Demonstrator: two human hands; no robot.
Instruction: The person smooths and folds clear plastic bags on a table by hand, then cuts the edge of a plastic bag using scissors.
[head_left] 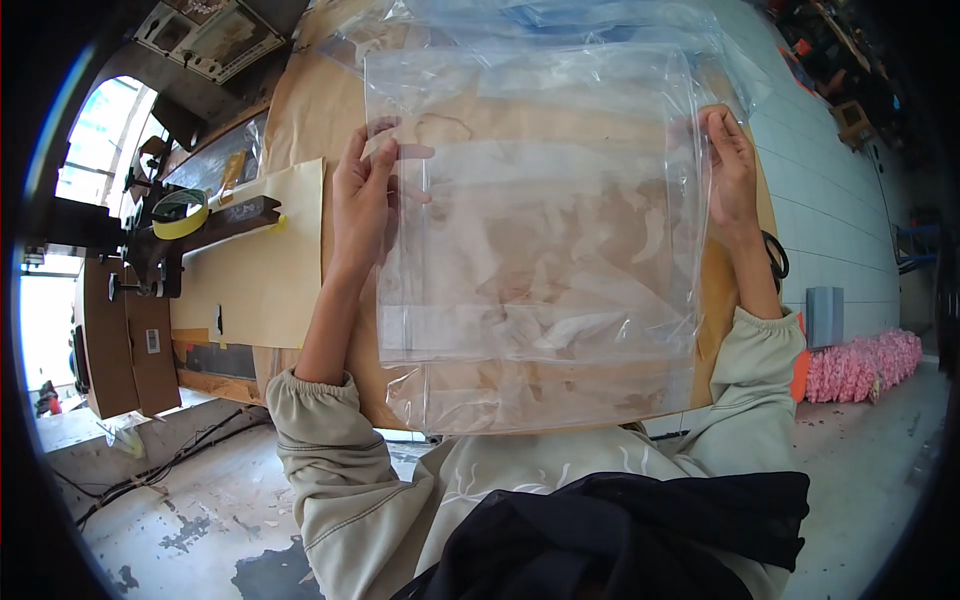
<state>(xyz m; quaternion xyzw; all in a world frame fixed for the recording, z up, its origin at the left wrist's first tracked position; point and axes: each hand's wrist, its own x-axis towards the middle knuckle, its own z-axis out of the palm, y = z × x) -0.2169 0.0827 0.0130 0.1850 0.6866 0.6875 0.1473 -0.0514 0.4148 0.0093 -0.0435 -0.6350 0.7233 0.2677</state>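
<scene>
Over one brown-covered bench (290, 130) | two hands, left (368, 195) and right (730, 165), grasping opposite side edges of one clear plastic sheet (540, 230) | one yellow tape roll (181, 214) left

A hand could go over the low part of the tan sheet (265, 290), by the left edge of the table (300, 110). Higher up, a dark bar (240, 217) and tape roll (180, 214) poke out. A big clear bag (545, 240) blocks the middle. Crinkly plastic (620, 22) fills the far edge.
</scene>
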